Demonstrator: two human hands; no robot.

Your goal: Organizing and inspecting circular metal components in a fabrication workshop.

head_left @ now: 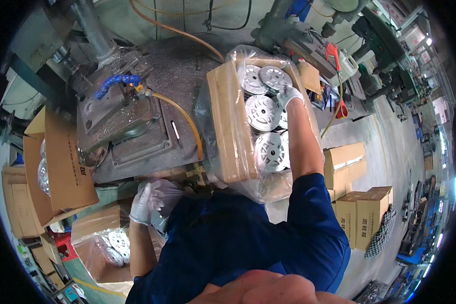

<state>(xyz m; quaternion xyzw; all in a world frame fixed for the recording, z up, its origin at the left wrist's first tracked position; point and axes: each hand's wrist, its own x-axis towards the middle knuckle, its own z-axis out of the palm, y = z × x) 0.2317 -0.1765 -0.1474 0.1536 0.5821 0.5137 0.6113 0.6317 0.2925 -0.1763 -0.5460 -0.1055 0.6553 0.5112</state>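
Note:
My right hand (291, 95), in a white glove, grips the near right edge of a silver metal disc (275, 77) with cut-out slots. This disc overlaps another disc (253, 80) at the far end of a plastic-lined cardboard box (233, 126). Nearer in the box lie more stacked discs, among them one slotted disc (271, 152). At my left side, my left hand (143, 203), also gloved, is open with its fingers apart, beside crumpled clear plastic (168, 193). Below it stands another lined box (93, 263) with similar discs (117, 243) inside.
A metal press bed (119, 126) with a blue segmented hose (117, 81) stands left of the box. A marker (176, 133) lies on the bench. Another open carton (61, 172) holds discs at far left. Closed cartons (357, 213) stand on the floor at right.

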